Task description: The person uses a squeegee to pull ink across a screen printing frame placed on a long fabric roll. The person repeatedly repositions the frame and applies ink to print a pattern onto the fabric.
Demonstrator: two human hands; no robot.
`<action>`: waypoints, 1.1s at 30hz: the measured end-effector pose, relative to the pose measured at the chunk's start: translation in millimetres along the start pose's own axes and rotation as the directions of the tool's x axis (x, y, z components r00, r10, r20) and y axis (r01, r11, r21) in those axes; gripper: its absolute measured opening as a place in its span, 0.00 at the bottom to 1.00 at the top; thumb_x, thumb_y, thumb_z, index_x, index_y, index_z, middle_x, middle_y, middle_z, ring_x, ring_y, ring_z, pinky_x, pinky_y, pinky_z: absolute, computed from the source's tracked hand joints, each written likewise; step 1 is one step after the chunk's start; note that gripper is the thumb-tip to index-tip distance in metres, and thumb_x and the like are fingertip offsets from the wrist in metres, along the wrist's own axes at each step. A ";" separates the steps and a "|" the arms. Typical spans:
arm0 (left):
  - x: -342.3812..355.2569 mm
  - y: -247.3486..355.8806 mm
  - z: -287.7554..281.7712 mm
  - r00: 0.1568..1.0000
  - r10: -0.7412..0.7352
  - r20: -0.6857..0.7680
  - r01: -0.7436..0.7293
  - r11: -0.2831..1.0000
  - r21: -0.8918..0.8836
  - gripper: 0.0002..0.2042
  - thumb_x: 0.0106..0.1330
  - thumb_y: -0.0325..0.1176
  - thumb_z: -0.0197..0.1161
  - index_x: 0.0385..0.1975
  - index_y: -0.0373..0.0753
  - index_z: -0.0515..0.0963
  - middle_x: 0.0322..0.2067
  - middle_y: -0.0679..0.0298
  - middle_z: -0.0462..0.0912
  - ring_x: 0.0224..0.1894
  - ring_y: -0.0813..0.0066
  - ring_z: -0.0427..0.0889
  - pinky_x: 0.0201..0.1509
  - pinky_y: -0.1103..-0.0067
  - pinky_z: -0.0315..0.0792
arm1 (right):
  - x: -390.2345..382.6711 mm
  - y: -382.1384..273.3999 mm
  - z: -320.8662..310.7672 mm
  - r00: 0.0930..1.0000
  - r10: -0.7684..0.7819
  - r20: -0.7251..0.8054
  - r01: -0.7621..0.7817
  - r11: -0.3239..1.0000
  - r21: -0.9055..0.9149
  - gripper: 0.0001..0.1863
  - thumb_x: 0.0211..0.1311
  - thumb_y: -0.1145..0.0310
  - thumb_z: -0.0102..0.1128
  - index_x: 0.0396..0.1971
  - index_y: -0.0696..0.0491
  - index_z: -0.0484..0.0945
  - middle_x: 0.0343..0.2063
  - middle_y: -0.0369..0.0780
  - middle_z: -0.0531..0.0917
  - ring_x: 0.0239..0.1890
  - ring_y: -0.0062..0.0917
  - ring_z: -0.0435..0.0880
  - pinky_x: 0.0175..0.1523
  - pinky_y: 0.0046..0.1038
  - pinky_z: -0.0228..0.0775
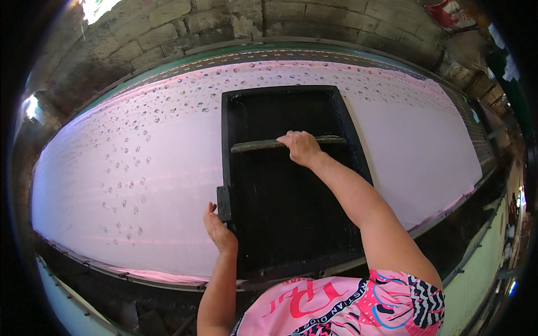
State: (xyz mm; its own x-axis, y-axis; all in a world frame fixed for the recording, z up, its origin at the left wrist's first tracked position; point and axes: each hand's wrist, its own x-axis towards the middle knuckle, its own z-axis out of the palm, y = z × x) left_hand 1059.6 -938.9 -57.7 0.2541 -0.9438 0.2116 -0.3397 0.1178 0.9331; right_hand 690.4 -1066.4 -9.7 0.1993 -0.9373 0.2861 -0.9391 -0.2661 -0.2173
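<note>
A large black screen-printing frame (225, 123) lies on pink fabric (168, 207), its mesh dark all over. Across its upper half runs a long squeegee (255, 146) with a worn, pale greenish edge. My right hand (301, 148) is closed over the squeegee near its middle, with the arm reaching across the frame. At the frame's left side, my left hand (221, 228) holds a small dark block (223, 203) attached to the edge. The fingers lie along the block's outer side; part of that grip is hidden. Small floral motifs are printed on the fabric to the left and along the far side.
The fabric covers a long table with a dark rail (314, 54) along its far side. A grey block wall (207, 25) stands behind. More benches (476, 252) are at the near right and near left. Red and white packaging (451, 15) sits at the far right.
</note>
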 end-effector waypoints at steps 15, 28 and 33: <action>-8.6 14.2 2.4 0.987 -0.087 -0.134 0.101 0.990 0.101 0.27 0.92 0.47 0.44 0.73 0.30 0.74 0.66 0.50 0.79 0.69 0.58 0.79 0.71 0.66 0.71 | 161.6 107.4 28.4 0.998 0.058 -0.012 -0.058 0.998 -0.029 0.19 0.69 0.76 0.61 0.55 0.44 0.89 0.48 0.44 0.90 0.53 0.43 0.92 0.60 0.47 0.85; -6.4 22.6 8.3 0.992 -0.055 -0.111 0.071 0.986 0.152 0.29 0.92 0.51 0.44 0.71 0.29 0.76 0.64 0.48 0.81 0.68 0.55 0.79 0.73 0.64 0.70 | 163.3 159.7 7.1 0.993 0.042 0.108 -0.038 0.998 -0.044 0.19 0.65 0.72 0.63 0.54 0.42 0.91 0.45 0.45 0.92 0.53 0.45 0.92 0.59 0.50 0.84; -5.7 19.8 9.2 0.992 -0.068 -0.107 0.081 0.990 0.117 0.29 0.92 0.50 0.44 0.71 0.28 0.75 0.64 0.47 0.81 0.69 0.53 0.79 0.77 0.61 0.68 | 151.4 146.0 -24.5 0.944 0.106 0.313 -0.095 0.994 -0.050 0.16 0.66 0.65 0.66 0.52 0.45 0.90 0.47 0.48 0.93 0.56 0.48 0.91 0.62 0.52 0.82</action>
State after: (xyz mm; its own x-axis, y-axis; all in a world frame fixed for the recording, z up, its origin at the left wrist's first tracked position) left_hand 1043.1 -934.1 -43.1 0.3721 -0.9111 0.1774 -0.4215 0.0044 0.9068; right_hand 576.7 -1241.6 24.8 0.1761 -0.9833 -0.0450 -0.9666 -0.1641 -0.1970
